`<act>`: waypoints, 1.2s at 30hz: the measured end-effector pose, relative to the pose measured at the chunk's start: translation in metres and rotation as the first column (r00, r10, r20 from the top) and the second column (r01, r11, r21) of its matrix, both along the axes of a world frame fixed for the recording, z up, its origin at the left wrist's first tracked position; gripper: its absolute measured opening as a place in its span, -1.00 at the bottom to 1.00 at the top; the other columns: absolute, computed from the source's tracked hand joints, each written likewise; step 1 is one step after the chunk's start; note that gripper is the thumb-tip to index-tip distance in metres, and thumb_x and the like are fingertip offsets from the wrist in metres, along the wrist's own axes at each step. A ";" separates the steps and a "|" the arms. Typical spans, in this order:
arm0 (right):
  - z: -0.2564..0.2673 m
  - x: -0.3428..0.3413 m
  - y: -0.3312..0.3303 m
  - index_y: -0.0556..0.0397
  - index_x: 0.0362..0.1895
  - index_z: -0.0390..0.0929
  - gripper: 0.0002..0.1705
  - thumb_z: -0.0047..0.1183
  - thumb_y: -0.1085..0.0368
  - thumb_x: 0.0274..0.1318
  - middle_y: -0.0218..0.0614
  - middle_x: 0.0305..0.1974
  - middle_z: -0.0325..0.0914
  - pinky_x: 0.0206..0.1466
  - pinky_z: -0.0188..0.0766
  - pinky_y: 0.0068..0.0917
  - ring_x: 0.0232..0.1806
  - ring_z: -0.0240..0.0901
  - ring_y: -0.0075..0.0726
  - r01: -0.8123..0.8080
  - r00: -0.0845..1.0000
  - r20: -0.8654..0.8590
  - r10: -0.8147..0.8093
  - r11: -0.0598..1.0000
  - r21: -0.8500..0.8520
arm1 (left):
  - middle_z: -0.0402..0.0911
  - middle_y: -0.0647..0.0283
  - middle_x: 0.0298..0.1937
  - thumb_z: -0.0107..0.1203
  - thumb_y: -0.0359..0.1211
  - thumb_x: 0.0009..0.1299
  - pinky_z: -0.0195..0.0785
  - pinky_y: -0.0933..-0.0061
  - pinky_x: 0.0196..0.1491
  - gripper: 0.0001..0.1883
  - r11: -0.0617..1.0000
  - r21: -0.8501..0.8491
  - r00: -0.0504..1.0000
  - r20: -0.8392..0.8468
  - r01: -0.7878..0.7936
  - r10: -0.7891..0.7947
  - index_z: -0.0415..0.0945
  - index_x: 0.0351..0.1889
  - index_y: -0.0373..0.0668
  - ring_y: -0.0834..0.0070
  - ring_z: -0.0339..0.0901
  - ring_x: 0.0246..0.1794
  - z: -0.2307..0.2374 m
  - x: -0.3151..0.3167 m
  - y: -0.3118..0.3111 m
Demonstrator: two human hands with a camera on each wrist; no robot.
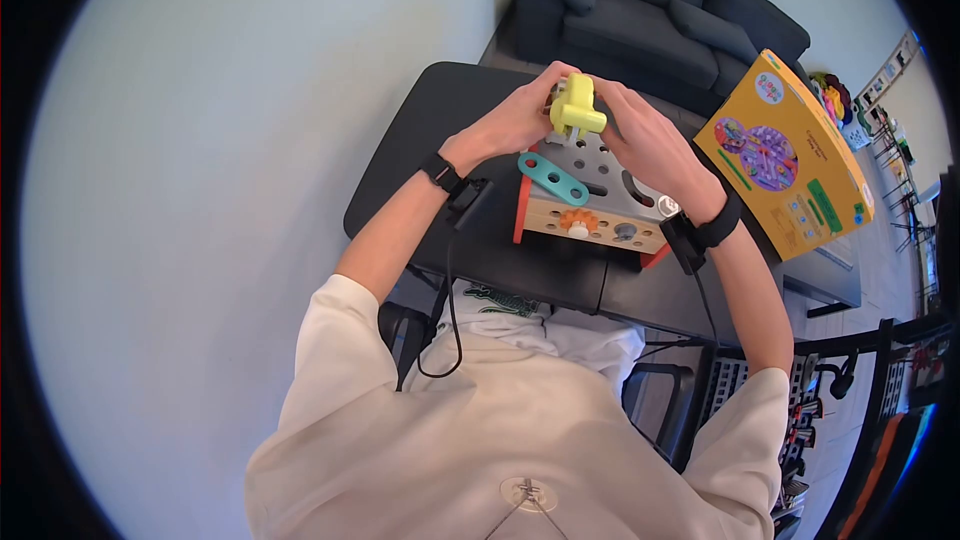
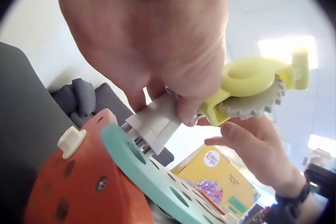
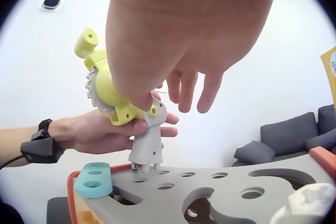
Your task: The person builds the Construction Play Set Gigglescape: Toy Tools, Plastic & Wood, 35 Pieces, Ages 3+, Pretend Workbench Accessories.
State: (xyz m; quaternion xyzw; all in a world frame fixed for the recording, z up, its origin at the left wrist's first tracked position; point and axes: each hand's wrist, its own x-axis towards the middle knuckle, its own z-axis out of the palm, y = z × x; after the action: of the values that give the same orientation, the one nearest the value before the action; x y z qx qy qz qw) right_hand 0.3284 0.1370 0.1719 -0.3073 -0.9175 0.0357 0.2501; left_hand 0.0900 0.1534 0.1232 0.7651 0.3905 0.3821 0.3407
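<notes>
A yellow toy circular saw with a grey toothed blade is joined to a grey stand. My left hand grips the stand near the joint, thumb in front and fingers behind. With its thumb at the saw's yellow body, my right hand pinches the saw, its other fingers extended away. The stand's short pegs stand at the holes in the grey top of a toy workbench. A turquoise strip with holes lies at the top's left edge.
An orange gear and a grey knob are on the bench's front. The bench stands on a black table. A yellow box leans upright at the right. Behind is a dark sofa.
</notes>
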 end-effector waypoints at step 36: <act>0.024 -0.011 0.018 0.25 0.45 0.53 -0.10 0.08 -0.33 0.46 0.00 0.47 0.52 0.41 0.49 -0.21 0.39 0.57 0.01 0.007 1.000 0.011 -0.001 0.835 -0.550 | 0.67 0.16 0.26 0.23 -0.45 0.60 0.55 0.29 0.30 -0.66 0.997 -0.070 0.999 -0.037 0.014 -0.017 0.32 0.20 -0.12 0.39 0.64 0.24 -0.006 -0.012 0.000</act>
State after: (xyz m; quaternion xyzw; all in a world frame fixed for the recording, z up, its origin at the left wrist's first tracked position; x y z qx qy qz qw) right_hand 0.3178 0.1549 0.1961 -0.3683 -0.8691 0.2958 0.1469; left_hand 0.0783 0.1539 0.1169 0.7627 0.4039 0.3513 0.3628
